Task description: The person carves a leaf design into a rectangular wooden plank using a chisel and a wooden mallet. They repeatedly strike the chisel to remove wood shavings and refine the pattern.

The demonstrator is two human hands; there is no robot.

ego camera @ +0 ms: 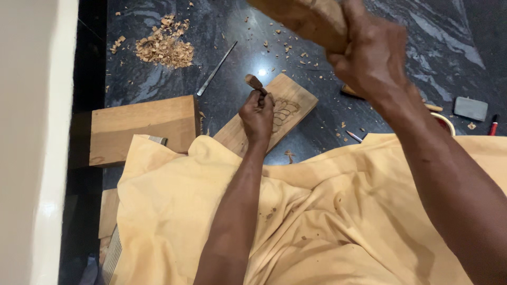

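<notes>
My left hand point(256, 113) grips a chisel point(253, 82) by its wooden handle, its tip down on a wooden board point(296, 95) that bears a carved petal pattern point(285, 112). My right hand point(369, 55) is raised high above the board, closed around a thick wooden mallet point(309, 18). The board lies tilted on the dark stone floor, its near end hidden under a yellow cloth point(296, 211) over my lap.
A larger wooden block point(142, 126) lies to the left. A metal file point(216, 68) and a heap of wood chips point(163, 47) lie on the floor beyond. A grey sharpening stone point(470, 108), a red pen point(493, 125) and a pencil point(354, 136) lie at right. A white wall point(31, 142) bounds the left.
</notes>
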